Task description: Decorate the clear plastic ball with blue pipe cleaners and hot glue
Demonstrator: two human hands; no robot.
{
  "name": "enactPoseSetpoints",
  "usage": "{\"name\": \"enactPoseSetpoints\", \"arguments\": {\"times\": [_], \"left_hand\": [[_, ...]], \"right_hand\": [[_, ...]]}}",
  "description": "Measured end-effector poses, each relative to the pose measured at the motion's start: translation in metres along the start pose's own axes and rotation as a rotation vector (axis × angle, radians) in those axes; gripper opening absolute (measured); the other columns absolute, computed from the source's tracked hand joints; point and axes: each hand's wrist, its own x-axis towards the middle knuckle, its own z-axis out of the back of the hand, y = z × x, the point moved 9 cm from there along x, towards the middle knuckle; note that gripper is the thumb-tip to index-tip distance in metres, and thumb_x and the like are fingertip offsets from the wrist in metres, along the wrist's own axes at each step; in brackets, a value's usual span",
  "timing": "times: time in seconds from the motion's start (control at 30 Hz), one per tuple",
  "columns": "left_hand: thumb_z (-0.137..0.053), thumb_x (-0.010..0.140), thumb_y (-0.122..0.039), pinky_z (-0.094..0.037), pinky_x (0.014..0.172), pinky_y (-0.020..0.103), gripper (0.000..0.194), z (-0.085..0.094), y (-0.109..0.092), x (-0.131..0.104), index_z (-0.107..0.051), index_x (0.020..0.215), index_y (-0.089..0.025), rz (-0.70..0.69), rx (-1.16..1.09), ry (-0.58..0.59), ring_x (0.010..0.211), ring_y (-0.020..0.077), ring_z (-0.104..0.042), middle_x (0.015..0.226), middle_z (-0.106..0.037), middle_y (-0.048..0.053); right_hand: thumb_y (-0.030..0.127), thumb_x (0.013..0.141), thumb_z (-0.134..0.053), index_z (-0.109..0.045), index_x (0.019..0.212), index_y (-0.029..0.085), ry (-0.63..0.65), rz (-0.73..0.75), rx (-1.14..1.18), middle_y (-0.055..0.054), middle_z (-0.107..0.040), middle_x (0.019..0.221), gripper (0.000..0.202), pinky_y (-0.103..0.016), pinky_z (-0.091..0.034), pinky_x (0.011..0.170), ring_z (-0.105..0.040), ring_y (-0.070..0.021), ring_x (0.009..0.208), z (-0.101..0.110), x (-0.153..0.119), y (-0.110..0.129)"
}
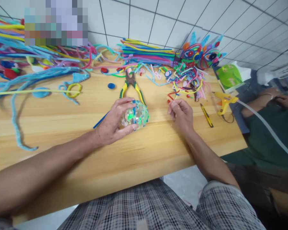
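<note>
My left hand (117, 123) is wrapped round a clear ball (139, 115) dotted with green and blue bits, holding it on the wooden table (144, 159). Just behind the ball lie pliers (132, 84) with yellow and green handles, jaws pointing away from me. A blue stick (100, 120) pokes out beside my left wrist. To the right, my right hand (181, 114) is closed, thumb against the fingers, close to the table. A small red piece (169, 101) shows at its fingertips; I cannot tell whether it is pinched or lies behind them.
Pipe cleaners (148, 54) lie bundled along the tiled wall. A yellow glue gun (225, 101) and a yellow utility knife (206, 115) are at the right. Light-blue fuzzy strands (14, 105) spread over the left side. Another person in a dark green top (271, 137) sits at the right.
</note>
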Motion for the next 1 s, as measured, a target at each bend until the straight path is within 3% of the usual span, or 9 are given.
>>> {"name": "enactPoseSetpoints", "arguments": {"times": [0.17,0.33,0.5,0.7,0.83,0.93,1.0], "left_hand": [[-0.079,0.106,-0.044,-0.057,0.125,0.063,0.067,-0.001,-0.001,0.000,-0.047,0.164,-0.037,-0.019,-0.002,-0.014,0.152,0.0353,-0.059,0.159,-0.059,0.014],[-0.074,0.109,-0.045,-0.056,0.127,0.060,0.065,-0.003,-0.006,0.003,-0.044,0.165,-0.033,-0.055,0.015,0.000,0.153,0.0325,-0.059,0.160,-0.057,0.017],[-0.074,0.107,-0.049,-0.054,0.128,0.064,0.063,-0.004,0.000,0.002,-0.047,0.162,-0.034,-0.005,0.022,0.020,0.155,0.0347,-0.057,0.161,-0.058,0.016],[-0.075,0.108,-0.045,-0.053,0.128,0.065,0.065,-0.003,-0.001,0.000,-0.044,0.164,-0.036,-0.014,0.029,0.014,0.154,0.0347,-0.057,0.160,-0.058,0.014],[-0.078,0.106,-0.042,-0.055,0.127,0.063,0.067,-0.001,-0.002,0.001,-0.045,0.164,-0.035,-0.033,0.009,-0.001,0.153,0.0353,-0.059,0.160,-0.058,0.015],[-0.078,0.106,-0.043,-0.054,0.127,0.064,0.067,-0.002,-0.001,0.001,-0.045,0.163,-0.035,-0.028,0.029,0.003,0.153,0.0359,-0.058,0.159,-0.059,0.015],[-0.076,0.107,-0.047,-0.054,0.128,0.064,0.066,-0.002,0.000,0.000,-0.045,0.163,-0.036,-0.018,0.049,0.012,0.154,0.0354,-0.057,0.159,-0.058,0.015]], "right_hand": [[0.055,0.096,-0.080,-0.067,0.079,0.027,-0.076,0.027,-0.043,0.008,-0.048,0.054,0.035,-0.027,-0.033,0.051,-0.038,-0.0111,0.049,0.011,0.002,0.005],[0.037,0.093,-0.078,-0.068,0.075,0.025,-0.099,0.073,-0.084,0.003,-0.064,0.068,0.024,-0.029,-0.045,0.060,-0.055,-0.0132,0.061,0.019,0.007,0.007],[0.035,0.092,-0.075,-0.070,0.077,0.026,-0.201,0.063,-0.127,0.007,-0.047,0.054,0.019,-0.029,-0.032,0.052,-0.039,-0.0126,0.049,0.042,0.017,0.001],[0.039,0.085,-0.076,-0.071,0.070,0.026,-0.207,0.108,-0.226,0.001,-0.066,0.069,0.020,-0.034,-0.054,0.071,-0.062,-0.0186,0.070,0.063,0.037,-0.002],[0.039,0.090,-0.069,-0.072,0.074,0.025,-0.389,0.244,-0.184,-0.002,-0.072,0.080,0.021,-0.041,-0.060,0.089,-0.071,-0.0226,0.085,0.094,0.044,0.003],[0.040,0.096,-0.059,-0.069,0.073,0.026,-0.525,0.271,-0.272,-0.003,-0.069,0.076,0.029,-0.041,-0.058,0.080,-0.068,-0.0229,0.077,0.124,0.046,0.008],[0.035,0.095,-0.060,-0.070,0.071,0.026,-0.485,0.228,-0.457,-0.002,-0.068,0.074,0.028,-0.039,-0.055,0.078,-0.067,-0.0226,0.076,0.136,0.050,0.011]]}}
